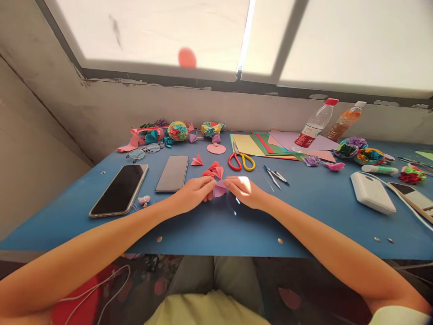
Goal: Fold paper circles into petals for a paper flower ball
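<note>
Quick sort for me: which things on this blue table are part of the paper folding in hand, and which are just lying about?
In use:
left hand and right hand, both on the pink paper piece
folded red pieces
coloured paper sheets
scissors

Lying about:
two phones
glasses
two bottles
power bank

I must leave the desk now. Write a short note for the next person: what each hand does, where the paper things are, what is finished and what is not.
Left hand and right hand pinch one small pink paper piece between them, low over the blue table.
Folded red pieces lie just beyond the hands, one more near the smaller phone.
Done: several paper balls by the wall.
Left: the pink piece looks only partly folded; coloured sheets are stacked beyond the scissors.
</note>
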Available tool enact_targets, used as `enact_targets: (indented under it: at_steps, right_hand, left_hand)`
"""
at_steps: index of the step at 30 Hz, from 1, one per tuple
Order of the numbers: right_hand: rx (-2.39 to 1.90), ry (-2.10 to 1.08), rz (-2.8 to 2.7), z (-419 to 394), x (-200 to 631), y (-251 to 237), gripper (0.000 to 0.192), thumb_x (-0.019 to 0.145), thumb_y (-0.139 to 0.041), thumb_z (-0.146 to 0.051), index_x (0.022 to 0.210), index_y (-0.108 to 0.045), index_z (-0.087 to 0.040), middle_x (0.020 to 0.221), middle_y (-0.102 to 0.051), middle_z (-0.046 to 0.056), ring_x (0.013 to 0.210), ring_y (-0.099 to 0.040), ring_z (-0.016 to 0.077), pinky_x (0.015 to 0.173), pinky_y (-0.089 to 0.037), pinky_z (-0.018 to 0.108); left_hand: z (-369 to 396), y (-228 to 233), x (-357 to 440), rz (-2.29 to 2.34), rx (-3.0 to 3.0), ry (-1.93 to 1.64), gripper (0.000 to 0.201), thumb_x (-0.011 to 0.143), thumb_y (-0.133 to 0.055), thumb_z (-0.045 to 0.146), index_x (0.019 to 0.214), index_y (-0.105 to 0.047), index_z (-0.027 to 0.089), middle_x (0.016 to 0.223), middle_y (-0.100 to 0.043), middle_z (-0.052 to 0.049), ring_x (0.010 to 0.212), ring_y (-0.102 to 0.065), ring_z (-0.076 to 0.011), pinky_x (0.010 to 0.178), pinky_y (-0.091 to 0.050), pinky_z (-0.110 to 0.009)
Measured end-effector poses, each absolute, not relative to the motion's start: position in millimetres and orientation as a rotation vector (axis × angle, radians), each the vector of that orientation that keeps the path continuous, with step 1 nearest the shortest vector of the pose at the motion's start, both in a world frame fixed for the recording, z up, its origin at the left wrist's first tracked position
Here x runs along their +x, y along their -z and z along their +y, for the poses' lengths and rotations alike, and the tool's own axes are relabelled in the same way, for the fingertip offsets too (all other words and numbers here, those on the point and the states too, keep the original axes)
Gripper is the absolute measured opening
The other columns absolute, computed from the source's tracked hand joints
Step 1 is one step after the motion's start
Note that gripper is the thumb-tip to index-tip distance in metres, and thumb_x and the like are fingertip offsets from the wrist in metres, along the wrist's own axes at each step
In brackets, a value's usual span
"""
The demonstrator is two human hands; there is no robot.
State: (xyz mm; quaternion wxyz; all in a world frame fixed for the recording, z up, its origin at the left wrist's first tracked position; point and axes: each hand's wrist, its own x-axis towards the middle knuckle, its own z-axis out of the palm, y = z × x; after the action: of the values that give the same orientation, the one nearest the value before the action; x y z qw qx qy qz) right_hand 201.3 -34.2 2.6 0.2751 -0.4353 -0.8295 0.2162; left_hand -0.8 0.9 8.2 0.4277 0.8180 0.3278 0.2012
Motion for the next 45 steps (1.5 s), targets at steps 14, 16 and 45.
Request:
enact_targets:
  at_steps: [14, 16, 45]
  right_hand:
    - [-1.434, -0.66, -2.167, -34, 201, -8, 0.049, 0.092, -0.022, -0.054, 0.067, -0.041, -0.016, 0.06, -0.04, -0.003, 0.054, -0.033, 0.0072, 0.051, -0.028, 0.02]
    - [-1.581, -0.585, -2.248, -35, 212, -24, 0.047, 0.091, -0.024, -0.055, 0.076, -0.049, -0.018, 0.065, -0.048, -0.003, 0.057, -0.039, 0.0079, 0.053, -0.029, 0.02]
    - [-2.688, -0.114, -2.059, 0, 284, -32, 0.031, 0.089, -0.048, -0.039, 0.1, -0.055, -0.011, 0.099, -0.056, 0.007, 0.089, -0.054, 0.0149, 0.079, -0.047, 0.034]
  left_hand:
    - [-2, -10, -2, 0.854, 2.151, -0.395, 0.03, 0.082, -0.042, 0.037, 0.064, -0.057, 0.018, 0.062, -0.056, 0.002, 0.06, -0.048, -0.0121, 0.055, -0.033, -0.022]
    - [-1, -10, -4, 0.858, 2.157, -0.363, 0.03, 0.08, -0.041, 0.034, 0.061, -0.056, 0.017, 0.06, -0.054, 0.001, 0.057, -0.047, -0.0116, 0.052, -0.032, -0.022]
    - [0, -24, -16, 0.442, 3.068, -0.42, 0.025, 0.084, -0.039, 0.017, 0.103, -0.054, 0.021, 0.101, -0.057, -0.006, 0.094, -0.052, -0.0179, 0.07, -0.042, -0.026]
